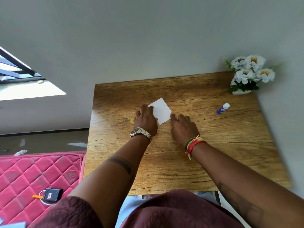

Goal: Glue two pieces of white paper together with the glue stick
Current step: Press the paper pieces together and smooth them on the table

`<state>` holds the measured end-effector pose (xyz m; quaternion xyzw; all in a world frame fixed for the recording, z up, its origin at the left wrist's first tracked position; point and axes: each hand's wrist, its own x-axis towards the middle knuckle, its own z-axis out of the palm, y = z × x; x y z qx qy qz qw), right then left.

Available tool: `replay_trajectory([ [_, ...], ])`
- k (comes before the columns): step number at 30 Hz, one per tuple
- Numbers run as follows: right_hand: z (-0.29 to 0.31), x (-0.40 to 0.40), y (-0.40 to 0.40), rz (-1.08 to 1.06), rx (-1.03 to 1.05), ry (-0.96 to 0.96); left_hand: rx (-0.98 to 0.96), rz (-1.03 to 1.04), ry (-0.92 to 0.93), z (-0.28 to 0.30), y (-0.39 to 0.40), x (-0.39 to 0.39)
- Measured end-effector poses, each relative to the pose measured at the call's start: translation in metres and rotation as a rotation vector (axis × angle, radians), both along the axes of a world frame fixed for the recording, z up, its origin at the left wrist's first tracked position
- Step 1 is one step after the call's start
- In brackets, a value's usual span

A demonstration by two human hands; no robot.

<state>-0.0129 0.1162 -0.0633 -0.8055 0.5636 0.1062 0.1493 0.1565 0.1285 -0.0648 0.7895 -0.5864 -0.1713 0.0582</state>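
My left hand (145,120) lies flat on the wooden table (181,162), palm down, fingers spread a little and pressing on the left corner of the white paper (162,111). It grips nothing. My right hand (182,127) rests beside it, its pointing finger stretched out so the tip touches the paper's right corner, the other fingers curled loosely; it holds nothing either.

The paper is a small, smooth square turned like a diamond, lying flat near the middle of the table. I see only one white face, so I cannot tell whether one sheet or two lie there. Its near-left edge is hidden under my left hand.

The tabletop is a rectangle with a brown wood-grain pattern and a slight sheen at its left edge. The glue stick (222,109) lies on its side well apart to the right, a short blue cylinder with a white cap; its label is too small to read. Something small and yellow (132,121) peeks out left of my left hand, mostly hidden.

A metal-link watch (139,132) circles my left wrist, and woven thread bracelets (193,143) in red, green and orange my right. White fabric-like flowers (251,69) in a white pot sit at the far right corner. A pink quilted mattress (32,175) lies to the left.
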Motion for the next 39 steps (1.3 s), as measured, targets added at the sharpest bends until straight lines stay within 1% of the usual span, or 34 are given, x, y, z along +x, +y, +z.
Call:
replay_trajectory([
  [2, 0.000, 0.000, 0.000, 0.004, -0.010, -0.002, -0.035, 0.058, 0.038, 0.003, 0.003, -0.008],
  [7, -0.002, -0.001, 0.000, 0.009, -0.032, -0.023, 0.029, 0.085, -0.053, -0.008, 0.010, -0.026],
  [12, -0.003, -0.003, -0.003, -0.022, 0.006, -0.060, 0.042, 0.086, 0.038, -0.011, 0.014, -0.022],
  [16, 0.002, -0.003, -0.005, -0.054, 0.040, -0.105, 0.060, 0.100, 0.073, -0.008, 0.015, -0.018],
  [18, 0.004, -0.004, -0.007, -0.094, 0.054, -0.162, 0.055, 0.131, 0.103, -0.006, 0.012, -0.018],
  [20, 0.007, -0.006, -0.014, -0.161, 0.056, -0.281, 0.049, 0.167, 0.112, -0.005, 0.010, -0.019],
  [22, 0.011, -0.008, -0.029, -0.257, 0.113, -0.416, 0.053, 0.152, 0.074, -0.005, 0.010, -0.020],
  [23, 0.013, -0.008, -0.037, -0.290, 0.139, -0.446, 0.054, 0.132, 0.049, -0.006, 0.011, -0.021],
  [27, 0.007, 0.002, -0.055, -0.326, 0.146, -0.426, 0.057, 0.127, 0.025, -0.007, 0.006, -0.020],
  [32, 0.002, 0.013, -0.057, -0.395, 0.167, -0.276, 0.064, 0.120, 0.035, -0.007, -0.001, -0.014],
  [36, 0.005, 0.013, -0.071, -0.467, 0.241, -0.292, 0.041, 0.112, 0.029, -0.010, 0.002, -0.013],
  [39, 0.005, 0.015, -0.071, -0.464, 0.220, -0.263, 0.033, 0.117, 0.027, -0.010, 0.002, -0.012],
])
